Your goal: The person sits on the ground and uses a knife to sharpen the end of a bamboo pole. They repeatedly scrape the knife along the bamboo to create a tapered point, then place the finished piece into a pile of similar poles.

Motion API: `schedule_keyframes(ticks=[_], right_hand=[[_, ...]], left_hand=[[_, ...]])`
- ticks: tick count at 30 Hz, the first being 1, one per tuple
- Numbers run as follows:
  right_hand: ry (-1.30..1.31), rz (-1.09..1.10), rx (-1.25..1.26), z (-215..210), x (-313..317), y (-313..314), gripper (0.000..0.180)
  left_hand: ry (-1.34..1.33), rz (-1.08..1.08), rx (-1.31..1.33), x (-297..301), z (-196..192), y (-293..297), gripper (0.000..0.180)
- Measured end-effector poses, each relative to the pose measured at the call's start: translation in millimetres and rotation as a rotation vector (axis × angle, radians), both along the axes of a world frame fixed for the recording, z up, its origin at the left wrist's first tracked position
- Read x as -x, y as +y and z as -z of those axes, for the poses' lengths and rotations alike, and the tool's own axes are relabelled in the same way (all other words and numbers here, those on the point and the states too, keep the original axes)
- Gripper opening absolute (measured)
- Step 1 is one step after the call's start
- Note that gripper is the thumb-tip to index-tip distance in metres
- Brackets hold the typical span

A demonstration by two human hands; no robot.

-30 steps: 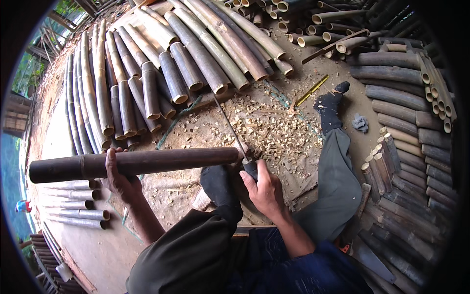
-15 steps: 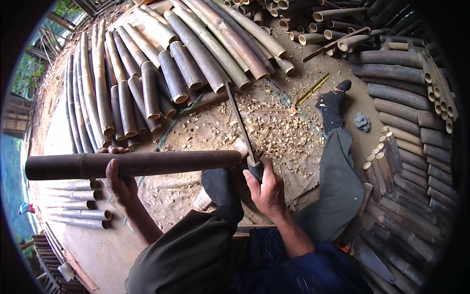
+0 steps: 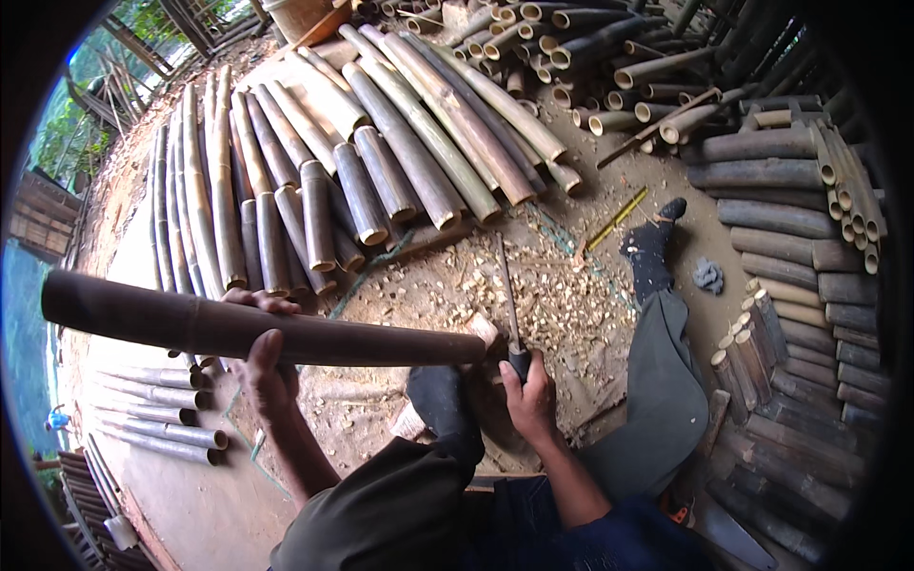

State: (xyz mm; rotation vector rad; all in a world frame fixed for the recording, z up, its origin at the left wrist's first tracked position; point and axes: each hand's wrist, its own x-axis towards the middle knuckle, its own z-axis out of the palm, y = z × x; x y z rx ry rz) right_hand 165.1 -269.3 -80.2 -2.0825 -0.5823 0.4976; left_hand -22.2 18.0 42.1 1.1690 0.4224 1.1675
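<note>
Two hands: left (image 3: 265, 366) grips one bamboo pole (image 3: 238, 328), right (image 3: 529, 395) one blade (image 3: 506, 290).

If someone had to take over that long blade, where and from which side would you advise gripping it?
Probably by the dark handle, where the right hand grips the long blade now, coming from the person's side. The blade points away over the wood chips, and the left hand holds the dark bamboo pole across beside it.
</note>
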Motion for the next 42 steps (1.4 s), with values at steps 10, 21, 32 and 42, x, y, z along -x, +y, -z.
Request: schedule_keyframes(ticks=[10, 21, 32, 42], right_hand=[[-0.182, 0.172, 0.353, 113, -18, -37, 0.049], [-0.210, 0.123, 0.440, 109, -24, -30, 0.048], [-0.236, 0.091, 0.505, 113, -29, -31, 0.053], [-0.189, 0.082, 0.484, 109, -33, -32, 0.057]], left_hand=[[0.484, 0.203, 0.108, -120, 138, -77, 0.071], [0.676, -0.058, 0.143, -236, 139, -31, 0.074], [1.022, -0.297, -0.131, -367, 116, 64, 0.086], [1.327, -0.065, -0.640, -403, 134, 37, 0.095]])
